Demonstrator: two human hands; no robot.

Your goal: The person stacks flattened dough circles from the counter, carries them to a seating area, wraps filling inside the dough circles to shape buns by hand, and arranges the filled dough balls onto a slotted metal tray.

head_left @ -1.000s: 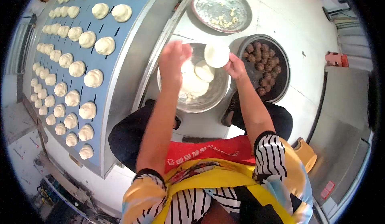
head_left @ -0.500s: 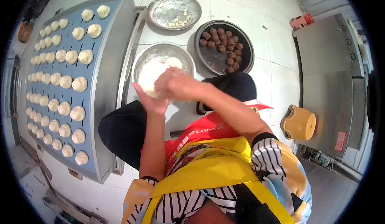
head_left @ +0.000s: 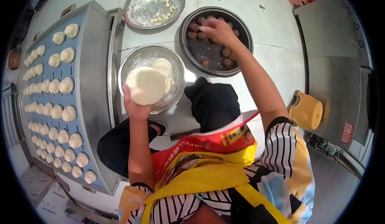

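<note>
My left hand (head_left: 137, 109) holds a large, flat, round dough wrapper (head_left: 147, 84) over the metal bowl (head_left: 123, 69); its palm is under the wrapper's lower edge. More pale dough rounds (head_left: 162, 65) lie in that bowl, partly covered by the held one. My right hand (head_left: 219, 31) reaches into the black round pan (head_left: 247, 47), its fingers curled at a dark brown filling ball (head_left: 202, 28) at the left of the cluster. Several other balls (head_left: 225, 52) sit around it in the pan. My palm and fingers hide some of them.
A shallow metal basin (head_left: 138, 15) with small dough scraps stands behind the bowl. On my left, rows of pleated buns (head_left: 69, 113) cover a blue-topped tray (head_left: 77, 73). A yellow stool (head_left: 306, 111) stands right, beside a metal cabinet (head_left: 335, 75).
My right hand has left the wrapper and swung up and right into the black pan. My left hand keeps the wrapper, now spread flat. The camera view has shifted.
</note>
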